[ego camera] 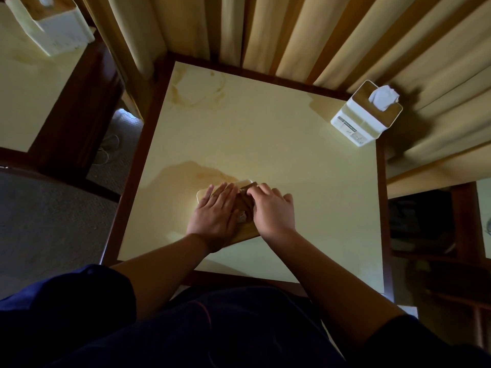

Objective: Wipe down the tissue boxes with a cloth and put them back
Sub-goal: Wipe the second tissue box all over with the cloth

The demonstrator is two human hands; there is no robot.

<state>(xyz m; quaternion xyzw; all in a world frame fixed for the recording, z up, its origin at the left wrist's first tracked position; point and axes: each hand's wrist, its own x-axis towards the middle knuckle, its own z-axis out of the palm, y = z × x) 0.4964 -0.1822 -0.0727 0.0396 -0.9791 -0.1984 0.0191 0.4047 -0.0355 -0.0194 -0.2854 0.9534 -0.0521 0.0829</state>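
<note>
- Left hand (216,212): lies flat, fingers straight and together, palm down on the lid of the near tissue box (245,229).
- Right hand (273,208): fingers curled over the box's right side, fingertips at the brown cloth-like material (243,201) between the two hands; whether it pinches that material cannot be told.
- Near tissue box: white body with a wooden lid, standing near the middle of the bench's (265,134) front edge, mostly hidden by both hands.
- Second tissue box (364,115): white, wooden lid, a white tissue sticking up, upright at the bench's far right corner, well apart from the hands.
- Third tissue box (50,25): on a separate table (32,88) at upper left.
- Curtain (318,35): hangs in folds along the bench's far edge.
</note>
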